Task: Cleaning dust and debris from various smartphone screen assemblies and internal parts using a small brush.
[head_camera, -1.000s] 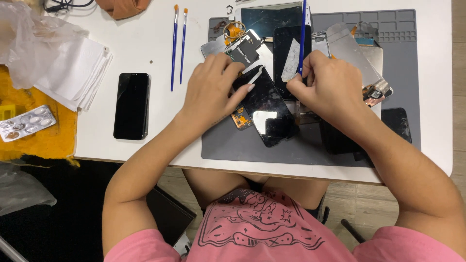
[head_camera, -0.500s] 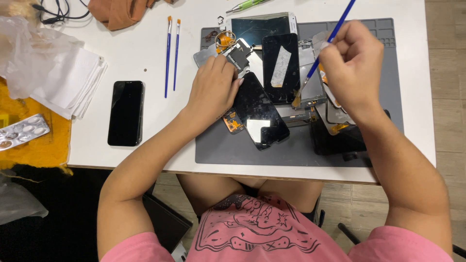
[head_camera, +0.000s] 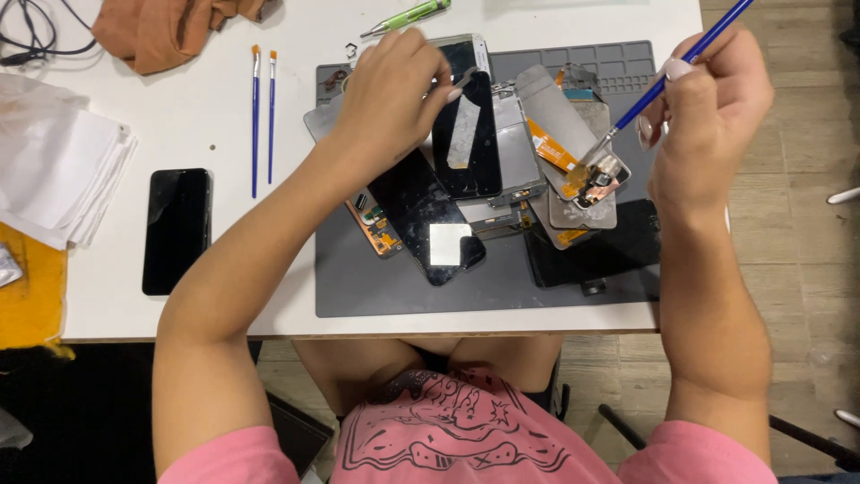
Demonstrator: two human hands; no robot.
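The right hand (head_camera: 708, 116) is raised above the right part of the grey work mat (head_camera: 502, 287), and its fingers are clenched around the blue handle of a thin brush (head_camera: 667, 76). The bristle end of this brush touches a small phone part (head_camera: 596, 175) with an orange flex strip, which lies on top of a pile of grey phone panels. The left hand (head_camera: 390, 94) rests on the upper left part of the same pile, with its fingers curled and pressing on the top edge of a black phone screen (head_camera: 470, 134); I cannot tell if they grasp it fully. A second black screen (head_camera: 430, 224), with a white square on it, lies just below, on the mat. On the white worktop (head_camera: 179, 99), left of the mat, two more blue brushes (head_camera: 262, 116) lie side by side, and a dark phone (head_camera: 176, 230) lies near them. A green screwdriver (head_camera: 408, 15) lies above the mat.
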